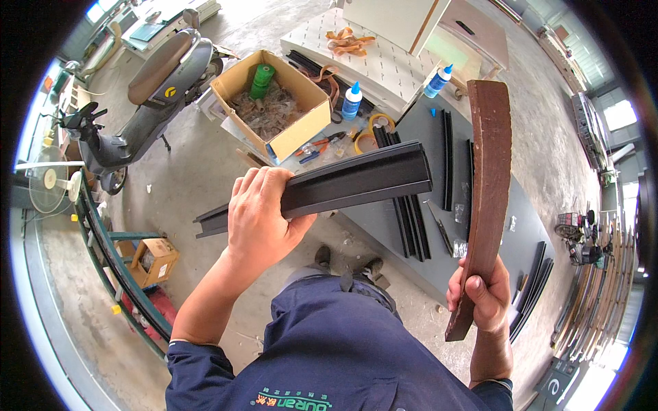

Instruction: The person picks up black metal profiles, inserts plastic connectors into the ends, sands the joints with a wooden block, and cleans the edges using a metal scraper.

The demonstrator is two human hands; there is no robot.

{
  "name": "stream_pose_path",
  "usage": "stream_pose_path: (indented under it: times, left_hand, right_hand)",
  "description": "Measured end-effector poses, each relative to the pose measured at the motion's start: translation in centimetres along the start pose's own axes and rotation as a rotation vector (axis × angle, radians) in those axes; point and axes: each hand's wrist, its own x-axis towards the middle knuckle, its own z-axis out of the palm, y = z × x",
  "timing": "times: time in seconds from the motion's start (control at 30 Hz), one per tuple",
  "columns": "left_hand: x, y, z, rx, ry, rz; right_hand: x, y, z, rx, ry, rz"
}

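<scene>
Gripping away on both sides here, the left hand (264, 216) wraps its fingers over a black channel profile (360, 179), thumb beneath, while the right hand (488, 294) clasps a curved brown bar (491, 164) near its lower end, thumb across the face. Both pieces are up in front of the body, the bar seen over the grey table (526, 222). And there's the risk: nearly all that bar rises above the grip, so a loose wrist could let it tip. Swing it leftward and the top might clip the farther blue-capped bottle (436, 82); how near it really is, I can't tell. The profile sticks out both ways from the fist, so a twist could knock its right end against the black strips (411, 226) or the brown bar, and a hard edge there could scuff either surface.
</scene>
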Motion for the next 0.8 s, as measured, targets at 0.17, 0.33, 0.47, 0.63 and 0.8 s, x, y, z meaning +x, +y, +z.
stream_pose_path:
  times: [0.17,0.33,0.47,0.63,0.8]
  left_hand:
    - [-0.2,-0.3,0.2,0.019,-0.005,-0.005]
    - [-0.3,-0.3,0.3,0.020,-0.005,-0.005]
    - [-0.6,-0.2,0.7,-0.074,-0.058,-0.058]
    - [-1.1,-0.6,2.2,-0.284,-0.121,-0.179]
    - [-1.3,-1.1,2.5,-0.230,-0.126,-0.183]
  right_hand:
    - [-0.1,-0.1,0.5,0.009,-0.015,0.011]
    - [0.2,-0.1,1.4,-0.025,-0.078,0.067]
    - [0.4,0.0,1.8,-0.223,-0.148,0.057]
    - [0.6,-0.1,2.0,-0.319,-0.163,0.032]
    - [0.0,-1.5,0.0,-0.253,0.114,-0.188]
